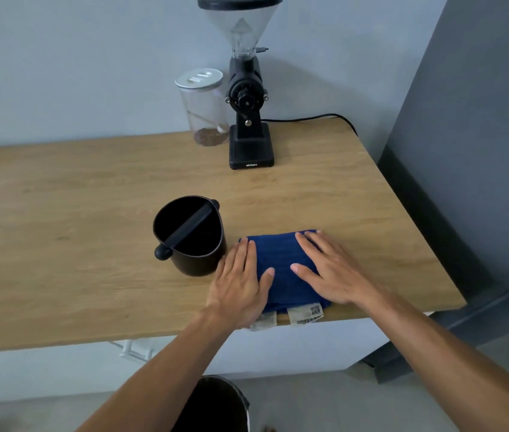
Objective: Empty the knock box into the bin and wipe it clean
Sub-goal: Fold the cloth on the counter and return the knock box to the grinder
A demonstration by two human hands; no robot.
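A black knock box [189, 236] with a bar across its mouth stands upright on the wooden counter [75, 244], its inside dark. Just right of it lies a folded blue cloth [281, 260] with white tags hanging over the counter's front edge. My left hand [240, 285] lies flat on the cloth's left side, fingers spread, close to the knock box. My right hand [331, 269] presses flat on the cloth's right side. A dark round bin [216, 406] stands on the floor below the counter edge, partly hidden by my left forearm.
A black coffee grinder [248, 113] with a clear hopper stands at the back of the counter, its cable running right. A clear jar [205, 110] with a white lid sits beside it. A grey wall panel [471, 151] borders the counter's right end.
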